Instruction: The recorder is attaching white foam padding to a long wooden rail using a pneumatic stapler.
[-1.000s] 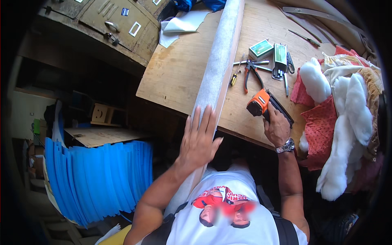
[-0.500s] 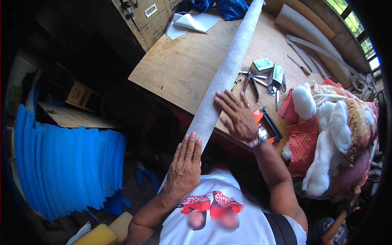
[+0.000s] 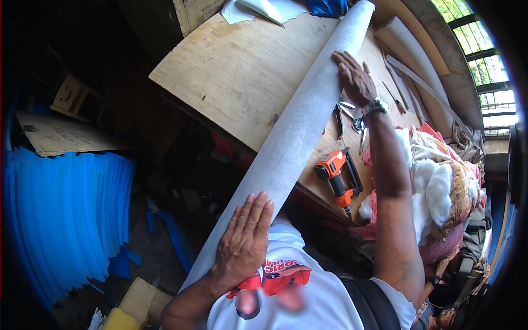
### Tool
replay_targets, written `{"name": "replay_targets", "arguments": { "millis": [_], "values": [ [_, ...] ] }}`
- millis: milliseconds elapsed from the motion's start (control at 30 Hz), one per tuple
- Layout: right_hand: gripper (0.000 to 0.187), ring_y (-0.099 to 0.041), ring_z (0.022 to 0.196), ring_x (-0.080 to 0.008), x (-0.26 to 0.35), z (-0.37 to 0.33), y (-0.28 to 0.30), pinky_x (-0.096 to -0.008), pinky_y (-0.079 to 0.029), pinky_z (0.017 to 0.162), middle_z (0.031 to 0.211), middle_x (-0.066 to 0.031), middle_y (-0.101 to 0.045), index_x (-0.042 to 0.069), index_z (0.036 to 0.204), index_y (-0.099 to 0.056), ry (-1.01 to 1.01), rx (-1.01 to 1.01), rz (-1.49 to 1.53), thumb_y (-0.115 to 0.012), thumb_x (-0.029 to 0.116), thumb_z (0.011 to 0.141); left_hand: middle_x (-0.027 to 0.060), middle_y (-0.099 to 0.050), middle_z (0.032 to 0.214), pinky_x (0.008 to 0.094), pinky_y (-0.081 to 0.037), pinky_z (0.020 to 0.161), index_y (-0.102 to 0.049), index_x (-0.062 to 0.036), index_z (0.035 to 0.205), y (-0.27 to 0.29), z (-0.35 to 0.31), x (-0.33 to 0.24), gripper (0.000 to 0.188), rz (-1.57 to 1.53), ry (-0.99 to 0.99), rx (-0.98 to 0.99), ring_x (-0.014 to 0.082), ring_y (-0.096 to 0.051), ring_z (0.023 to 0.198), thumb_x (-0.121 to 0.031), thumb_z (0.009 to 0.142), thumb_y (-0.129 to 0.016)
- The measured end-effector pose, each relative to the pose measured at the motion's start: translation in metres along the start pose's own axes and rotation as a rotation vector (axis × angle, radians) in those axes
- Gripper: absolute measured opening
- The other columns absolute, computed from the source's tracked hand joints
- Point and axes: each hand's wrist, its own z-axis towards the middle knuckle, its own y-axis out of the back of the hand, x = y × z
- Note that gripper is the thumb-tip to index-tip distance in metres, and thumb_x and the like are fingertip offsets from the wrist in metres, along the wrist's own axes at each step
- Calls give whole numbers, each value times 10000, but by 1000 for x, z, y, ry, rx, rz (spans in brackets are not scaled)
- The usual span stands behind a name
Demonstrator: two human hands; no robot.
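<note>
A long grey-white roll of fabric-like sheet [image 3: 291,126] runs diagonally across the wooden table, its near end jutting past the table edge toward my body. My left hand [image 3: 245,234] lies flat on the near part of the roll, fingers stretched out. Farther up, my right hand [image 3: 356,80] rests against the roll's right side with fingers extended, a watch on the wrist. Neither hand grips anything. Right of the roll lies an orange and black staple gun [image 3: 340,176]. Pliers [image 3: 339,122] and other small tools are partly hidden behind the roll and my right arm.
On the right, white stuffing [image 3: 432,187] and red cloth are heaped at the wooden table [image 3: 231,71]. Another rolled sheet [image 3: 412,60] lies near the barred window. Blue foam sheets [image 3: 66,214] stand on the left. White sheet pieces [image 3: 264,10] and a blue bag [image 3: 325,6] sit at the far edge.
My right hand has slid up and away along the roll, its arm now extended. My left hand stays flat on the near part. The roll looks wider, and the view has shifted.
</note>
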Motion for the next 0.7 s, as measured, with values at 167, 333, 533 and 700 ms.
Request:
{"name": "replay_targets", "arguments": {
  "millis": [167,333,533,700],
  "values": [
    [528,-294,1519,-205,-99,90,-17,-653,-136,1211,1605,2,-402,248,1501,-474,18,7,-121,-210,424,1079,277,-357,1572,479,-363,1179,-331,12,1542,-6,28,10,947,-11,123,-65,421,-400,1443,-133,742,-815],
    [502,-293,1521,-244,-194,179,-21,-650,-252,1171,1624,-11,-372,233,1497,-474,67,19,-180,-249,368,1070,260,-417,1537,480,-409,1142,-319,0,1539,-14,47,4,1067,56,419,-60,425,-448,1409,-156,651,-890],
    [521,-272,1512,-276,-266,231,5,-689,-299,1114,1634,-80,-308,199,1508,-432,-506,15,-286,-357,394,1031,275,-515,1449,507,-434,1094,-367,31,1494,-22,74,-17,1007,152,503,-80,428,-531,1331,-168,641,-864],
    [552,-373,1465,-314,-370,246,22,-437,-305,1198,1552,-129,-456,118,1438,-544,-343,-552,-143,-345,480,1073,297,-536,1416,537,-456,1054,-377,44,1482,-22,102,-19,962,184,512,-78,451,-586,1250,-177,656,-818]
  ]
}}
